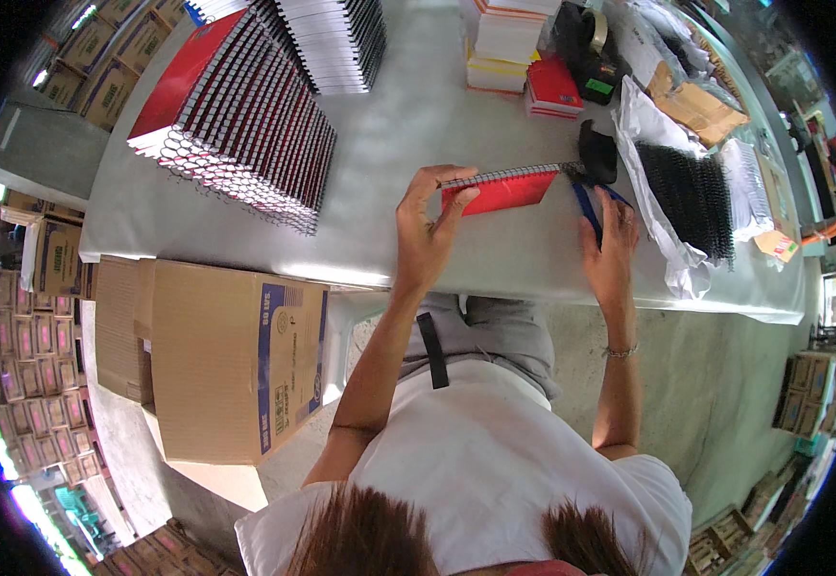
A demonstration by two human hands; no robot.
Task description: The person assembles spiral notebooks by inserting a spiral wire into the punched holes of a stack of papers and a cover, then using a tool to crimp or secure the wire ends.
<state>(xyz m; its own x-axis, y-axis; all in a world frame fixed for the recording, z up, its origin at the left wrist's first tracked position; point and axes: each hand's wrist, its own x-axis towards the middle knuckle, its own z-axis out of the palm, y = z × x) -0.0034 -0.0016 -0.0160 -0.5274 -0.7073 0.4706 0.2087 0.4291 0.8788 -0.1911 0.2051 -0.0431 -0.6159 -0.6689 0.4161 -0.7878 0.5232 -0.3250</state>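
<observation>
My left hand (426, 219) pinches a small red-covered spiral notebook (512, 194) above the table, thumb on the cover and fingers behind it. Its dark coil binding runs along the upper edge. At the coil's right end, my right hand (613, 242) is closed around blue-handled pliers (586, 205). The jaws sit close to the coil end; whether they touch it I cannot tell. Just beyond the pliers lies a black curved object (597, 154). To the right, black plastic coils (682, 197) lie on white wrapping (641, 144).
A tall stack of red spiral notebooks (236, 125) stands at left, beside another stack (336, 43). Unbound red booklets (553, 88) and white paper stacks (504, 38) are at the back. A big cardboard box (212, 355) adjoins the table's front edge (360, 280) at left.
</observation>
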